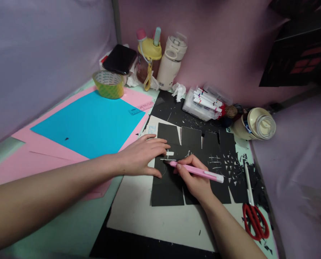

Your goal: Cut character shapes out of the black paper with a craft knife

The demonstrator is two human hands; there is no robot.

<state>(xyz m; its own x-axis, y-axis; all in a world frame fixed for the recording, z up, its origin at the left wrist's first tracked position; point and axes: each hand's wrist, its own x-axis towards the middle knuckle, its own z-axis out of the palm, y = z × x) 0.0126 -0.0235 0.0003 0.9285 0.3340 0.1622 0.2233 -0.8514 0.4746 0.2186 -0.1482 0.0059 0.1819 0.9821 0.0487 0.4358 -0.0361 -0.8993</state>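
1. Pinkish wall behind, pale-green table below; a flat cream board lies under the notched black paper sheet, presumably shielding the tabletop.
2. Left hand, fingers spread, rests on the sheet's left edge, likely bracing it; right hand, apart, grips a slim pink-and-white craft knife, held low, seemingly for control.
3. Blade tip blurs against black; some paper hides beneath the right hand; a black panel with reddish panes runs out of view.

No word or number can be read with certainty: the print inside the tape roll, the markings on the plastic ruler and the blue marks are too small
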